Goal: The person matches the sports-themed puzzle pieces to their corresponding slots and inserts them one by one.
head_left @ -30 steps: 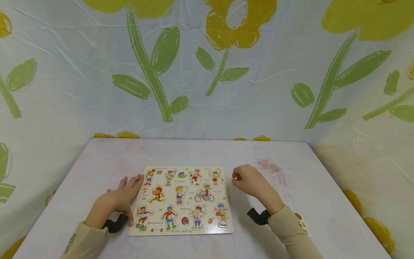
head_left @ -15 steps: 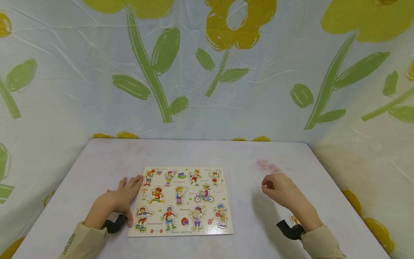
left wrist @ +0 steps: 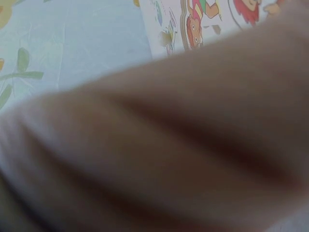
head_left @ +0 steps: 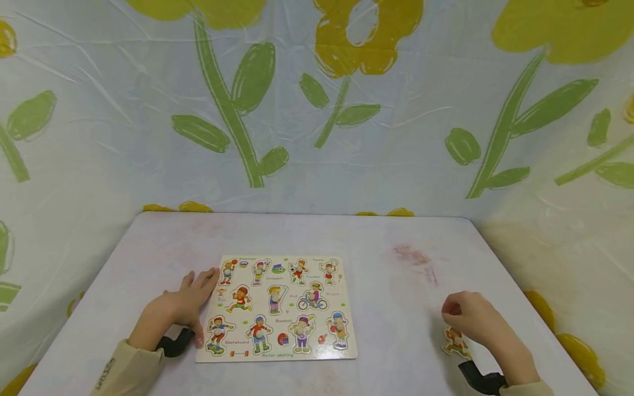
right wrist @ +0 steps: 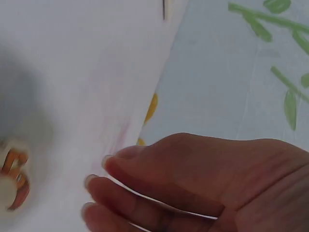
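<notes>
A wooden peg puzzle board (head_left: 277,360) with cartoon sports figures lies flat on the table. Most figures carry a pale knob; on the running figure (head_left: 240,297) I see none. My left hand (head_left: 184,303) rests at the board's left edge, its fingers spread and touching it. In the left wrist view the blurred left hand (left wrist: 159,140) covers most of the picture. My right hand (head_left: 468,314) hovers over a loose puzzle piece (head_left: 454,343) on the right of the table, holding nothing. The right wrist view shows that piece (right wrist: 18,176) with its knob, apart from the relaxed fingertips.
The pale table (head_left: 317,234) has a reddish smudge (head_left: 413,256) toward the back right. Behind and beside it hangs a cloth (head_left: 396,165) with yellow flowers and green stems. Black wrist mounts (head_left: 176,344) sit on both wrists.
My right hand has moved from beside the board's right edge rightward and toward me, over the loose piece. The left hand and the board have stayed in place.
</notes>
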Available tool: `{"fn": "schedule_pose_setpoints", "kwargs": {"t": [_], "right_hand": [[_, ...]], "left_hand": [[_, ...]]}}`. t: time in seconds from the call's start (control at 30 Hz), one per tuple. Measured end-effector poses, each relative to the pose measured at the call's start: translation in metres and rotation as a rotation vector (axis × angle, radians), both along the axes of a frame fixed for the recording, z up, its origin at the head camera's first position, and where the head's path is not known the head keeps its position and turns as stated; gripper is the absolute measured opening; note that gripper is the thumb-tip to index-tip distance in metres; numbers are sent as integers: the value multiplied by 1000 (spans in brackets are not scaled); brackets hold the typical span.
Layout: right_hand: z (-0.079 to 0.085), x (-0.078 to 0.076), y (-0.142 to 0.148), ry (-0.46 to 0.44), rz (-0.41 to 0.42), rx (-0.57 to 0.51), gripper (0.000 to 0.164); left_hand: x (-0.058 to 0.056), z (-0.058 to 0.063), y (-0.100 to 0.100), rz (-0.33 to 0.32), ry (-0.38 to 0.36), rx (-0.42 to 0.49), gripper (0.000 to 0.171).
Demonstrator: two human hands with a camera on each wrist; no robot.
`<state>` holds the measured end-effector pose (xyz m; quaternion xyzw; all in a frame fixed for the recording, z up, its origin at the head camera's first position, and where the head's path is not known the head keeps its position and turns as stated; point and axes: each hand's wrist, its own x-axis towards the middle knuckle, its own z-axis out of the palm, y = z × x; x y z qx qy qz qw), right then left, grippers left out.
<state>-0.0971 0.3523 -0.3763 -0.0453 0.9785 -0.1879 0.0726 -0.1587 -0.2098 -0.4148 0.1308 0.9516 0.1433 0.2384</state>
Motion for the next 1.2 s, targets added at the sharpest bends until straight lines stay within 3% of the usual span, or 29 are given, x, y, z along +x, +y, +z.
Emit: {"fn": "schedule_pose_setpoints", "kwargs": {"t": [0.17,0.37,0.77,1.2], "right_hand": [[-8,7,18,-85,-39,37,7],[-22,13,26,-171,-84,-19,12],[-31,16,22,-97,-36,-55,23],[-29,15,21,-98,-41,-38,25]], "left_hand": [[1,1,1,7,-1,4,153],[2,2,1,11,-1,5,153],[1,-1,0,1,5,-1,153],[0,-1,0,13,2,0,153]]}}
